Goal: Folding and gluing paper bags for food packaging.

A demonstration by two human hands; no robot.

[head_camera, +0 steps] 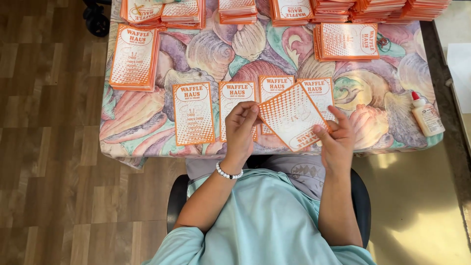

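The left hand (pixel 240 128) and the right hand (pixel 337 142) hold one orange-and-white paper card (pixel 290 116) together above the near edge of the bench (pixel 382 105). The card is tilted, with its long side going from ten o'clock to four o'clock. The left hand pinches its edge at nine o'clock with curled fingers; the right hand grips the corner at four o'clock, thumb on top. Under the card, four similar cards (pixel 194 113) lie flat in a row on the shell-pattern cloth. Stacks of cards (pixel 134 58) stand at eleven and twelve o'clock. A glue bottle (pixel 427 115) with red cap lies at three o'clock, well apart from the hands.
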